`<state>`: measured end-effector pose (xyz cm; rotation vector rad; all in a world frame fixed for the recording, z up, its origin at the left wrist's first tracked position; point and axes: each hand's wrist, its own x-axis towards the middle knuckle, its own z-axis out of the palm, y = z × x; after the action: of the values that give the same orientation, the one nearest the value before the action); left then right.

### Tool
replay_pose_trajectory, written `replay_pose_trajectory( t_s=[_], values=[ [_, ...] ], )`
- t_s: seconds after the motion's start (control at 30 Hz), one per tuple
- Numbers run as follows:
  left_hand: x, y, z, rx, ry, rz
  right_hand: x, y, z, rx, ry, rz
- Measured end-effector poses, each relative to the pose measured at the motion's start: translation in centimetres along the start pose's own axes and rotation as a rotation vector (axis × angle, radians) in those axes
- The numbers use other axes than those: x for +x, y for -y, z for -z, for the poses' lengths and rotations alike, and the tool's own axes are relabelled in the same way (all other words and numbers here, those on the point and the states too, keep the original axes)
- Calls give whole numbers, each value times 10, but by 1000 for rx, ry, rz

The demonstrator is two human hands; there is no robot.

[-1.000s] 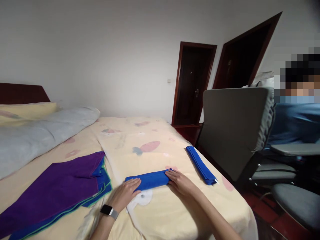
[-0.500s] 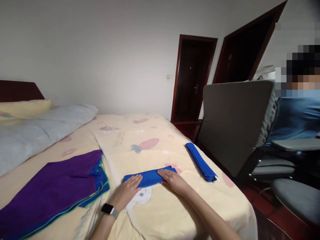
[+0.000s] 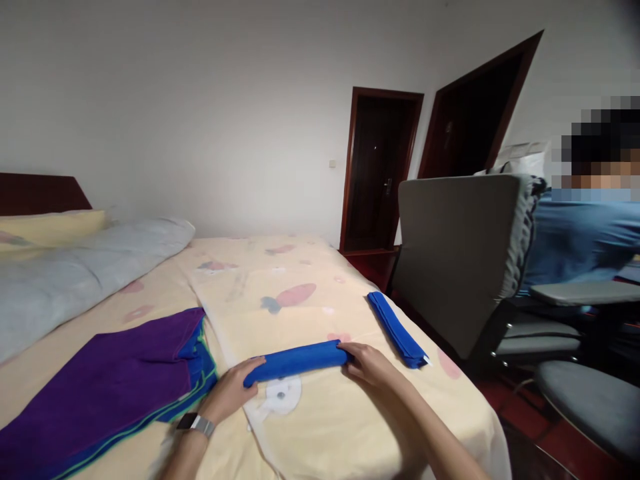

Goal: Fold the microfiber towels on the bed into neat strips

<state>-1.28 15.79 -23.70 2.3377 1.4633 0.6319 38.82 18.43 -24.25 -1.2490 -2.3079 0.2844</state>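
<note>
A blue cloth folded into a narrow strip (image 3: 300,360) lies across the bed in front of me. My left hand (image 3: 234,387), with a watch at the wrist, grips its left end between thumb and fingers. At the opposite end, my right hand (image 3: 370,363) has its fingers curled round the cloth. Another folded blue cloth (image 3: 399,330) with a small white tag rests near the bed's right edge, apart from both hands. To the left of my left hand, purple and blue cloths with green edging (image 3: 120,373) are spread in a layered pile.
The bed (image 3: 320,427) has a yellow patterned sheet. A grey quilt (image 3: 90,273) and yellow pillow (image 3: 50,221) lie at the left. Right of the bed stand a grey reclining chair (image 3: 455,260) and a seated person in a blue top (image 3: 585,233). Dark doors (image 3: 377,173) are behind.
Both hands were lying flat on the blue cloth; now they grip its two ends. The cloth looks narrower. My left hand has moved left and my right hand slightly right.
</note>
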Motion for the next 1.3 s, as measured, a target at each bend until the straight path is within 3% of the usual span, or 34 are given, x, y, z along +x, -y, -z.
replay_pose_trajectory(
  t_s=[0.13,0.23,0.37,0.53,0.7,0.8,0.9,1.0,1.13,1.3],
  values=[
    [12,6,-1,-220,-230,64,13,0,-7,221,-94,-83],
    [23,18,-9,-231,-388,148,30,-8,-25,346,-213,-184],
    [32,31,-24,-193,-459,239,46,-12,-43,153,-252,-274],
    [32,33,-24,-167,-460,209,48,0,-35,-180,-331,-147],
    [28,28,-17,151,-459,98,50,5,-40,-163,-258,122],
    [25,25,-17,363,-445,10,56,3,-52,-157,-218,102],
    [25,26,-19,420,-340,-139,62,2,-56,-177,-212,55],
    [26,31,-22,456,-307,-147,66,6,-53,-214,-223,33],
    [26,30,-21,533,-320,-188,61,13,-41,-221,-233,51],
    [24,15,-15,560,-338,-238,35,22,-4,-128,-253,90]
  ],
)
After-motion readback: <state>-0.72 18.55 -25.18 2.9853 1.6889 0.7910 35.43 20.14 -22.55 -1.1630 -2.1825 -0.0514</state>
